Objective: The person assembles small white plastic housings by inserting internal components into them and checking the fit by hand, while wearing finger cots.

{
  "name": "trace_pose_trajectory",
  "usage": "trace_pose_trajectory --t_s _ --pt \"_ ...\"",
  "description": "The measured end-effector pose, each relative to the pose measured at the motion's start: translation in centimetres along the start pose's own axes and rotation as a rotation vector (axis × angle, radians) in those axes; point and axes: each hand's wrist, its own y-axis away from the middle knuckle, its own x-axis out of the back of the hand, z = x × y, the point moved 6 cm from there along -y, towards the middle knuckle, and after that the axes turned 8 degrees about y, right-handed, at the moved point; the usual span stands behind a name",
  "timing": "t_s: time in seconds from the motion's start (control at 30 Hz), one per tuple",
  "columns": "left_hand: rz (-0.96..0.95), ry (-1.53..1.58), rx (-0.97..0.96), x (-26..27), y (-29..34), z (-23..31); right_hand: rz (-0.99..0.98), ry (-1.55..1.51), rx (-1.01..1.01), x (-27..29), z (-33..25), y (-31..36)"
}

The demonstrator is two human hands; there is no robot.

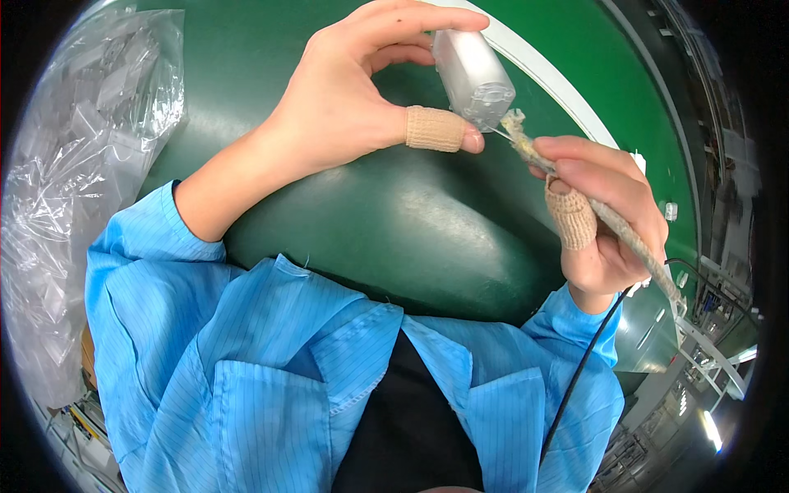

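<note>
Here, two hands, one block [472, 70] and one tool [629, 234]

The single block, pale and box-shaped, is held up over the green table [411, 222] in the left hand [353, 99]. The left fingers [436, 18] are clamped on it: they reach across its far end, and the thumb presses at its near end. The right hand [612, 205] has its fingers together around the one tool, a long rod with a rough, pale wrapping, frayed at the front. One thin tip sticks out from it toward the near end of the block; whether the two touch, I cannot tell.

Two tan knit covers show, one per thumb: the left cover [436, 129] and the right cover [573, 220]. One clear bag [49, 246] lies at the left, with many pale pieces in it, too overlapped to count. One small piece [671, 211] lies near the table's right edge. The person wears one blue striped jacket [271, 411], two chest pockets in view, over one black shirt [407, 427]. One black cord [579, 370] runs up over the jacket toward the right wrist.
</note>
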Motion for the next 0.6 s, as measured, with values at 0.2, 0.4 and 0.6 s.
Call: trace_pose_trajectory --t_s 0.2,0.4,0.6 --pt "0.013 -0.008 -0.035 0.3 0.0 0.9 0.027 0.039 -0.043 -0.4 0.1 0.1" --pt "0.011 -0.148 -0.064 0.4 -0.1 1.3 0.007 0.032 -0.081 -0.6 0.2 0.1" --pt "0.021 -0.294 -0.179 0.2 0.1 1.9 -0.002 0.050 -0.124 -0.8 0.2 0.2"
